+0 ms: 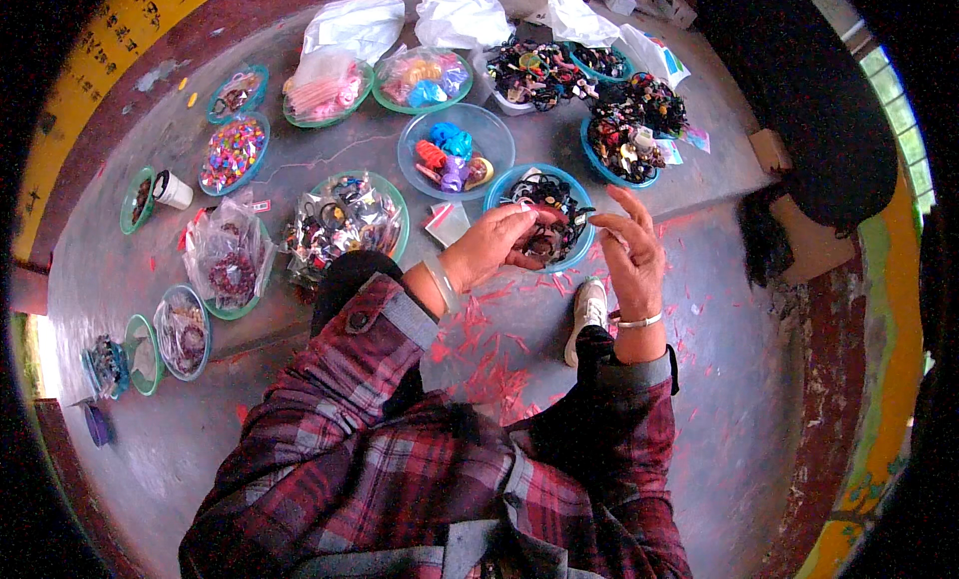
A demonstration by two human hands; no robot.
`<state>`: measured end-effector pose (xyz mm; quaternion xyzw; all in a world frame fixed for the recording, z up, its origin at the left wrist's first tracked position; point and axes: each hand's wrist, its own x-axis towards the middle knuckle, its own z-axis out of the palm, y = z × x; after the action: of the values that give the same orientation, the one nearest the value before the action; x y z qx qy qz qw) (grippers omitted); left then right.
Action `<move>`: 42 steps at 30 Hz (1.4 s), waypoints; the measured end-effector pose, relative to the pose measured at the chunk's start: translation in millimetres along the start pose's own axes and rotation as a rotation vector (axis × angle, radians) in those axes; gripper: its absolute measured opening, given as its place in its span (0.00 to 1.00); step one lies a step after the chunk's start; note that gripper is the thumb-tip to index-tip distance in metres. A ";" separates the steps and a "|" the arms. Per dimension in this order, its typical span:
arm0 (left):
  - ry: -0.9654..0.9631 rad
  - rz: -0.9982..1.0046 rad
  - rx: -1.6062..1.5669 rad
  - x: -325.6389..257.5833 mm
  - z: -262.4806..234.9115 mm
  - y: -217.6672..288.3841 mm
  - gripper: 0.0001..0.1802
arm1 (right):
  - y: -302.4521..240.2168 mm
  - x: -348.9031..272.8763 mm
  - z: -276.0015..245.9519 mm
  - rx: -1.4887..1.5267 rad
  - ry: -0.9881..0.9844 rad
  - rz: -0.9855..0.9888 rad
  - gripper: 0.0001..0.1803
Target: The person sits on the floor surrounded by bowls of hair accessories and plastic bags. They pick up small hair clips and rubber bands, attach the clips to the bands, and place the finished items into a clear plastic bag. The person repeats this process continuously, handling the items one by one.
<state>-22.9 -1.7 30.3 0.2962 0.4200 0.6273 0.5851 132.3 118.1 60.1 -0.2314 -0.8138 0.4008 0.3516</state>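
In front of me, both hands are raised over a blue-rimmed basin (pixel 587 241) holding tangled black cords or bands (pixel 539 189). My left hand (pixel 489 244) is closed, its thumb and fingers pinched on a dark reddish strip (pixel 561 215) whose kind I cannot make out. Just to the right, my right hand (pixel 634 264) has curled fingers, thumb and one finger close together near the strip's dark end. One finger is raised apart. Whatever those fingertips pinch is too small to name. A bangle circles each wrist.
Beyond stands a clear basin (pixel 410 164) with colourful bundles. To the left are a basin of wrapped trinkets (pixel 345 224), a bowl of coloured beads (pixel 235 151) and a white cup (pixel 173 190). White bags (pixel 460 21) lie at the back. Red scraps (pixel 489 359) litter the floor around my shoe (pixel 589 314).
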 end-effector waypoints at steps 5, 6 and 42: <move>-0.007 0.014 -0.002 1.1 1.0 -2.4 0.19 | -16.9 -1.4 11.1 -0.272 -0.093 -0.196 0.12; -0.012 0.015 0.000 0.9 1.0 -3.2 0.19 | -18.3 -1.4 12.8 -0.311 -0.117 -0.232 0.13; 0.091 0.012 -0.415 11.6 -18.4 -8.2 0.11 | 17.0 -7.0 26.9 0.665 -0.098 0.717 0.18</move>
<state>-36.5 6.2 13.1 0.1431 0.3063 0.7164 0.6103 118.1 110.0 31.9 -0.3532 -0.5263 0.7451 0.2077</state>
